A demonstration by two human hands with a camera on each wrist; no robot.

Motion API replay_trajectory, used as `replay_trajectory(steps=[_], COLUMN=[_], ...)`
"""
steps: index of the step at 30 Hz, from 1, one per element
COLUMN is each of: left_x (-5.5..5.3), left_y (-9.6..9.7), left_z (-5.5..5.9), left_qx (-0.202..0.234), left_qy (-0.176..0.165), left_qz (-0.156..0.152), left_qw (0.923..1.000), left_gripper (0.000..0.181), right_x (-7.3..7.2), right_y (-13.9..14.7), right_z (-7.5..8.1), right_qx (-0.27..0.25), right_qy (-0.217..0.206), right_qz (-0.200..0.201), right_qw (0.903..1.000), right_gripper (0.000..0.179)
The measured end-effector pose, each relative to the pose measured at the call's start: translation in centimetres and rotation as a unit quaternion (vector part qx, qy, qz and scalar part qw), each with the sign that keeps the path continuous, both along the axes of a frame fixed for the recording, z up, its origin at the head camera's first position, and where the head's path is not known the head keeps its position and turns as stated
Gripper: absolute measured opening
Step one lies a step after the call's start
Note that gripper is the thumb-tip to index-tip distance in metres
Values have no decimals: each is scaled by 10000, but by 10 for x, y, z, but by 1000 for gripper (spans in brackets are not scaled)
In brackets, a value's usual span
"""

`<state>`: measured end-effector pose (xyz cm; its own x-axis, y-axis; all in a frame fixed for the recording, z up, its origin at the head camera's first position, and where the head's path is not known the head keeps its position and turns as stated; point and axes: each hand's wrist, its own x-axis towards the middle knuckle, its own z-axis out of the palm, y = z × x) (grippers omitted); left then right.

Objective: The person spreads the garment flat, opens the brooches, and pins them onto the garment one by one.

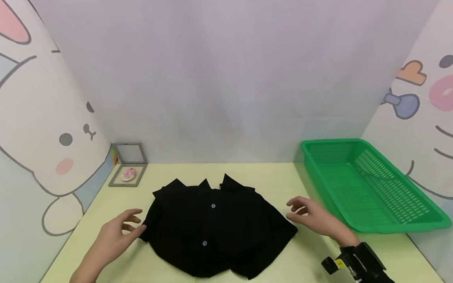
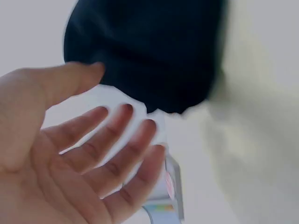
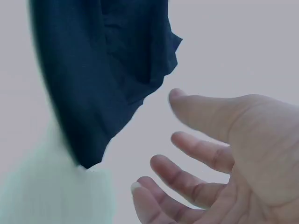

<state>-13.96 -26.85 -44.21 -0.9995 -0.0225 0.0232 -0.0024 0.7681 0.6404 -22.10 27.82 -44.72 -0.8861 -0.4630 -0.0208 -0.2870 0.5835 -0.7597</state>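
Observation:
A black short-sleeved shirt (image 1: 209,232) with a pointed collar and pale buttons lies on the pale yellow table (image 1: 272,173), front side up. By its left sleeve, my left hand (image 1: 115,236) has relaxed, spread fingers, and the thumb overlaps the sleeve edge in the head view. The left wrist view shows the palm beside the dark cloth (image 2: 145,51), with nothing gripped. To the right of the shirt, my right hand (image 1: 309,216) hovers near the other sleeve, fingers loosely bent and holding nothing. In the right wrist view a gap separates the fingers from the dark sleeve (image 3: 93,93).
A green plastic basket (image 1: 339,200) stands at the right of the table. At the back left sits a small grey-framed box (image 1: 115,184), its lid raised, with a pink and white item (image 1: 129,174) inside. Cartoon-printed panels (image 1: 42,137) flank both sides.

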Motion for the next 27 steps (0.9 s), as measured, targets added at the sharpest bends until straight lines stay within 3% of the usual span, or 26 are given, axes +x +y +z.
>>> replay_trajectory(steps=[3, 8, 14, 18, 22, 24, 27], left_x=[2, -1, -11, -14, -16, -17, -16], left_y=[-7, 0, 28, 49, 65, 67, 63], left_z=[-7, -17, -24, -29, -32, -30, -21], left_qx=[-113, 111, 44, -395, -687, -579, -41], left_qy=[-341, -714, -513, -189, -15, -104, -274], left_qz=[-146, -491, -973, -999, -1201, -1454, -1934], left_qw=[9992, 9962, 9939, 9940, 9904, 9876, 9807], left_gripper=[54, 64, 70, 58, 29, 21, 15], right_x=[6, 11, 16, 19, 20, 20, 19], right_y=[3, -8, -40, -55, -53, -47, -36], right_z=[-3, -12, -22, -23, -21, -19, -17], right_qx=[77, 81, 517, 838, 1087, 1221, 1450], right_qy=[45, -382, -319, 67, 345, 411, 616], right_qz=[120, 714, 1113, 1201, 1170, 1142, 989], right_qw=[9999, 9967, 9919, 9892, 9866, 9851, 9825], right_gripper=[22, 23, 31, 23, 16, 16, 16])
